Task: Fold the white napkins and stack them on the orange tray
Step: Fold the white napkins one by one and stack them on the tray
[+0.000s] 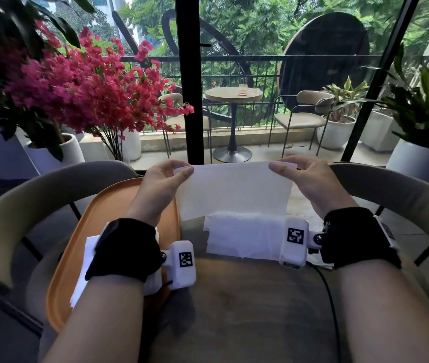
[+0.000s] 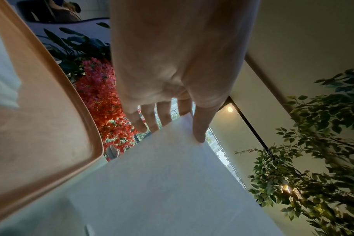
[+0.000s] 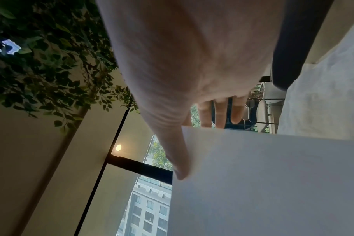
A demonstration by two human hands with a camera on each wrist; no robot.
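Observation:
A white napkin [image 1: 234,189] hangs spread in the air between my hands. My left hand [image 1: 179,171] pinches its upper left corner, thumb on the near face of the napkin [image 2: 172,175]. My right hand [image 1: 283,166] pinches the upper right corner of the napkin [image 3: 263,175]. Below it a pile of loose white napkins [image 1: 242,237] lies on the seat. The orange tray [image 1: 108,205] sits at the left under my left wrist, with folded white napkins [image 1: 87,260] on it, partly hidden by the wristband.
The tray and pile rest on a grey-beige chair seat [image 1: 234,310] with curved armrests [image 1: 391,189] on both sides. A black window post [image 1: 189,100] stands just beyond. Pink flowers [image 1: 82,85] are at the left, potted plants [image 1: 423,113] at the right.

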